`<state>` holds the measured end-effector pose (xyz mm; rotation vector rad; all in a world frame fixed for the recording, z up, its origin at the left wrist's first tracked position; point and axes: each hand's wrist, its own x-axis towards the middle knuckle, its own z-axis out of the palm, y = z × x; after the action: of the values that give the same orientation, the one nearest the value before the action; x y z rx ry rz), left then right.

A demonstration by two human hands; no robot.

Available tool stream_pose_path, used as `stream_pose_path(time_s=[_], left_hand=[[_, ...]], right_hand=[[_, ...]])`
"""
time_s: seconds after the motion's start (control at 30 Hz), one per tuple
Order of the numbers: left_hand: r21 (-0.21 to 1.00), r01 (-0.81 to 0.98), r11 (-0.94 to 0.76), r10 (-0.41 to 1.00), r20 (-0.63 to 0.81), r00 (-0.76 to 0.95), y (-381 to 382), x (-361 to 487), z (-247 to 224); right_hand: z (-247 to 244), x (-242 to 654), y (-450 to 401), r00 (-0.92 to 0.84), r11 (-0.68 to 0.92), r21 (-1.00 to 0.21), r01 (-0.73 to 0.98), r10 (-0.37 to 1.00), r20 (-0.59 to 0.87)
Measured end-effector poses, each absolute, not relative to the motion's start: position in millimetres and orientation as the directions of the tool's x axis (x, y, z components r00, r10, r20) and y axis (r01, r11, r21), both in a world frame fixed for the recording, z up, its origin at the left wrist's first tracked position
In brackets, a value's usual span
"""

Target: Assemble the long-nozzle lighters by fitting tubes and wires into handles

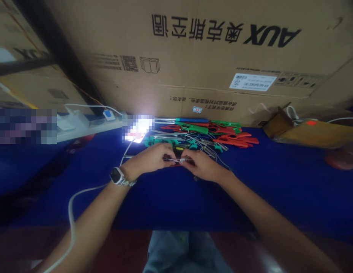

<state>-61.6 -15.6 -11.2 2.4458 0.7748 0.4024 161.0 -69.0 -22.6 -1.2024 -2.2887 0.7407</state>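
My left hand (157,156), with a watch (116,176) on its wrist, is closed on one end of a small, thin item with pale wires. Closed on the other end is my right hand (199,163); the two hands nearly touch. What they hold is too small to name. Just beyond them on the blue tabletop (170,201) lies a pile of green pieces (193,127), red pieces (236,140), metal rods and thin loose wires (209,149). A small yellow piece (180,149) shows behind the fingertips.
A large cardboard box (179,83) stands behind the pile. A bright, blurred screen (138,129) is at the back left, near a white ledge (91,129). A white cable (70,212) runs beside my left arm. A brown box (276,123) sits at the right.
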Motion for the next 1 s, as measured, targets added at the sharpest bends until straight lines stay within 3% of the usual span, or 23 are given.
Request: stream_pose_path(time_s=[0.4, 0.6, 1.0], left_hand=[[0.602, 0.405, -0.688, 0.589, 0.138, 0.796, -14.6, -64.7, -7.9], [0.672, 0.405, -0.62, 0.614, 0.093, 0.784, -14.8, -66.5, -4.5], [0.689, 0.427, -0.586, 0.635, 0.063, 0.77, -13.4, -65.7, -8.8]], right_hand=[[-20.8, 162.5, -65.2, -0.448, 0.301, -0.792, 0.531, 0.893, 0.039], [-19.1, 161.1, -66.4, -0.433, 0.287, -0.803, 0.522, 0.9, 0.04], [-21.8, 159.1, -67.6, -0.42, 0.296, -0.804, 0.515, 0.905, 0.064]])
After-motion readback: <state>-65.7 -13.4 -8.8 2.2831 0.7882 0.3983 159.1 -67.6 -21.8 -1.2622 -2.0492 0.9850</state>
